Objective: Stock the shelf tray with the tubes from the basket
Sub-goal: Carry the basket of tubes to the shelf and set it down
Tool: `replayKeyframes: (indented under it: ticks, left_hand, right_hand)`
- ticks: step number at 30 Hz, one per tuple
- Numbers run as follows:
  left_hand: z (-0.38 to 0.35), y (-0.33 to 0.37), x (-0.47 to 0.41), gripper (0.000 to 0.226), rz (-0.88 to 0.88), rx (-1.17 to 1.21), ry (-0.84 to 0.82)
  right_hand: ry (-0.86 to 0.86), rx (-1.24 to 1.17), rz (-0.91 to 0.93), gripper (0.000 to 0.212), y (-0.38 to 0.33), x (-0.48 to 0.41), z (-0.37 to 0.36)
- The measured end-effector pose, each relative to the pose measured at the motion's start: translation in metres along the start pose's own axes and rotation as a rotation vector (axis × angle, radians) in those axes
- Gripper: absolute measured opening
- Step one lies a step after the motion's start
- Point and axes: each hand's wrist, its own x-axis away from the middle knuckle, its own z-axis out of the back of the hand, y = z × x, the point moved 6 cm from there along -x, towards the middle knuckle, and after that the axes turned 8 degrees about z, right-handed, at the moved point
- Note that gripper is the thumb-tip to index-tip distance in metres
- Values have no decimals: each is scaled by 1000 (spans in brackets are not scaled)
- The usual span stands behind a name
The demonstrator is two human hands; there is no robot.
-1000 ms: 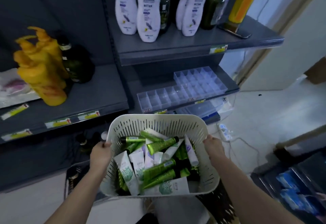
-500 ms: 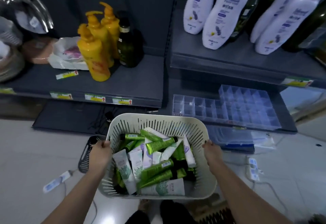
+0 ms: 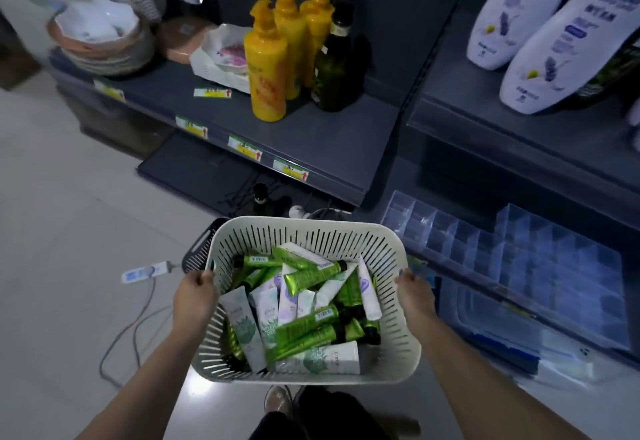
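I carry a white slotted basket (image 3: 311, 235) in front of me. My left hand (image 3: 194, 297) grips its left rim and my right hand (image 3: 414, 296) grips its right rim. Several green and white tubes (image 3: 304, 304) lie piled inside it. The clear compartmented shelf tray (image 3: 512, 249) sits on the low grey shelf to the right of the basket, and its cells look bare.
Yellow pump bottles (image 3: 268, 62) and a dark glass bottle (image 3: 334, 59) stand on the left shelf, white lotion bottles (image 3: 554, 45) on the upper right shelf. Stacked bowls (image 3: 100, 38) are at far left. A power strip (image 3: 145, 271) and cable lie on the floor.
The view has swung left and down. The tray has shifted from above the basket to its right. Both hands keep their grip on the basket rims.
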Motion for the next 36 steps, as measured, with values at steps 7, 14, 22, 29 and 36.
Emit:
replayKeyframes:
  ticks: [7, 14, 22, 29, 36]
  left_hand:
    - [-10, -34, 8, 31, 51, 29, 51]
    - [-43, -66, 15, 32, 131, 51, 115]
    - [-91, -111, 26, 27, 242, 130, 236]
    - [-124, -150, 15, 38, 291, 162, 271]
    - [-158, -186, -4, 42, 324, 158, 309]
  right_hand:
    - [-40, 88, 53, 40, 12, -11, -12]
    - [-119, 140, 95, 39, 27, -44, -21]
    - [-248, 270, 245, 39, 28, -98, -41]
    - [-248, 287, 288, 38, 48, -125, -67]
    - [-283, 237, 282, 30, 86, -151, -101]
